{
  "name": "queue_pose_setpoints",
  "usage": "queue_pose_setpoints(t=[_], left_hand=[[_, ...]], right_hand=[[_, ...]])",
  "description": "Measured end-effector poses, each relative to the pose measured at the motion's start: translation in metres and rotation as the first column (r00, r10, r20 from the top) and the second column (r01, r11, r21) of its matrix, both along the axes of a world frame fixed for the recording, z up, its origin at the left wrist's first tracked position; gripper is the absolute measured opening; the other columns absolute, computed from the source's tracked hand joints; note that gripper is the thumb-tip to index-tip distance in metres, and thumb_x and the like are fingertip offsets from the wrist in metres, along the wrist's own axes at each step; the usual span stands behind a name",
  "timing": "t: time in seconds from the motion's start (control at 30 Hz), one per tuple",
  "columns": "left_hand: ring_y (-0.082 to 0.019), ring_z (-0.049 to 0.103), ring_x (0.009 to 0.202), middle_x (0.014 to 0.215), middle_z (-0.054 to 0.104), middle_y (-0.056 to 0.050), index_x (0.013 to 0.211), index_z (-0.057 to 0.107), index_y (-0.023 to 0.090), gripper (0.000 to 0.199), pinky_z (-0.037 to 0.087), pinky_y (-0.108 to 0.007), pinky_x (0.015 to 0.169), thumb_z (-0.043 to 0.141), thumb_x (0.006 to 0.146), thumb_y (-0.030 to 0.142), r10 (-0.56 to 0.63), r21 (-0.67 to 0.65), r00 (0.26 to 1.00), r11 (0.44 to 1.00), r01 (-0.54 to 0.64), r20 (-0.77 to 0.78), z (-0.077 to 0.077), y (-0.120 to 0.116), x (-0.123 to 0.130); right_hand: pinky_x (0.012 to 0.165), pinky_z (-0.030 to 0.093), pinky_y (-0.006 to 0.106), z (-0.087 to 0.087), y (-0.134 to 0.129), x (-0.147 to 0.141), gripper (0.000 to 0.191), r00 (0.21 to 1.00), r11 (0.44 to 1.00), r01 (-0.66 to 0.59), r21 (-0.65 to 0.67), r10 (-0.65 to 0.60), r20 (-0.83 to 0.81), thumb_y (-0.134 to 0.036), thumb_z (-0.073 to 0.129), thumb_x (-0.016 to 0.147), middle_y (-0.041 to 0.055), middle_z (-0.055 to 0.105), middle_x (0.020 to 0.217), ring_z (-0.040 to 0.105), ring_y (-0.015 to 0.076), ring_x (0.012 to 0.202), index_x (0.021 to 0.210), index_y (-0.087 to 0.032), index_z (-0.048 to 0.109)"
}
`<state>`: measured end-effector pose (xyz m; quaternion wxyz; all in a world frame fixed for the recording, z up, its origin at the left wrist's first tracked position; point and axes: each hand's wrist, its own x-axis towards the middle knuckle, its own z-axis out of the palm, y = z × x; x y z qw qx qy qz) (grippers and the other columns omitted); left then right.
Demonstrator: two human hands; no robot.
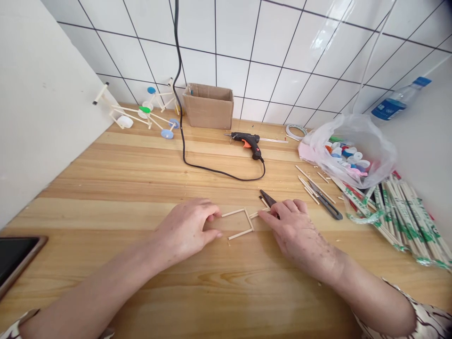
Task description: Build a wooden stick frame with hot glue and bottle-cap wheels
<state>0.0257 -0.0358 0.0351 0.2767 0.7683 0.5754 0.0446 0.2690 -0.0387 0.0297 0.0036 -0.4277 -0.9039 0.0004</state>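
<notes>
On my light wooden workbench [116, 174]: rectangular pale stick frame [240, 234], lying flat between my hands
Left hand [185, 230]: thumb and fingers gripping frame's open end
Right hand [298, 235]: closed over slim black-bladed cutters [266, 197]

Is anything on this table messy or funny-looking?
Yes, a little. Thin, pale wooden sticks lie scattered every which way beside the black craft knife. They look odd because the long wooden sticks in green-printed wrappers nearby lie neatly side by side.
</notes>
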Motion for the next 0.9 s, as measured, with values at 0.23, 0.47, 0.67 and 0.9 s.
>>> queue_pose_setpoints(t=[0.23, 0.47, 0.67, 0.9], left_hand=[[-0.021, 0.062, 0.080, 0.086, 0.067, -0.002, 0.081, 0.062, 0.021, 0.016, 0.043, -0.029, 0.066, 0.069, 0.070, 0.030, 0.017, 0.000, 0.998, 1.000, -0.017, -0.059, 0.0021, -0.0033, 0.0061], [-0.021, 0.062, 0.076, 0.083, 0.067, -0.001, 0.081, 0.063, 0.020, 0.022, 0.043, -0.028, 0.064, 0.073, 0.066, 0.033, 0.043, 0.009, 0.997, 0.999, -0.043, -0.066, 0.0027, -0.0038, 0.0084], [-0.020, 0.062, 0.076, 0.083, 0.066, -0.001, 0.079, 0.061, 0.021, 0.021, 0.043, -0.028, 0.064, 0.072, 0.068, 0.034, 0.023, 0.022, 0.996, 1.000, -0.021, -0.082, 0.0009, -0.0047, 0.0100], [-0.021, 0.063, 0.076, 0.083, 0.067, -0.001, 0.084, 0.063, 0.021, 0.023, 0.045, -0.029, 0.064, 0.072, 0.067, 0.034, 0.050, 0.037, 0.997, 0.998, -0.048, -0.060, -0.0016, -0.0044, 0.0081]], right_hand=[[0.077, 0.027, 0.038, -0.0019, 0.0006, 0.0010, 0.036, 0.999, 0.999, -0.033, 0.040, 0.034, -0.018, -0.002, 0.047, 0.080, 0.0110, 0.061, 0.084, 0.045, 0.0232, 0.080, 0.108, -0.014, 0.066], [0.077, 0.028, 0.038, -0.0016, 0.0011, 0.0007, 0.035, 0.999, 0.999, -0.033, 0.033, 0.033, -0.006, -0.002, 0.048, 0.080, 0.0111, 0.060, 0.084, 0.045, 0.0234, 0.080, 0.108, -0.013, 0.066], [0.077, 0.028, 0.038, -0.0011, 0.0007, 0.0006, 0.036, 0.999, 0.999, -0.032, 0.034, 0.032, -0.004, -0.001, 0.047, 0.079, 0.0114, 0.060, 0.085, 0.045, 0.0236, 0.081, 0.108, -0.013, 0.066], [0.077, 0.028, 0.039, -0.0017, 0.0007, 0.0006, 0.037, 1.000, 0.999, -0.031, 0.033, 0.031, 0.002, -0.001, 0.047, 0.079, 0.0115, 0.061, 0.086, 0.046, 0.0238, 0.080, 0.109, -0.013, 0.066]])
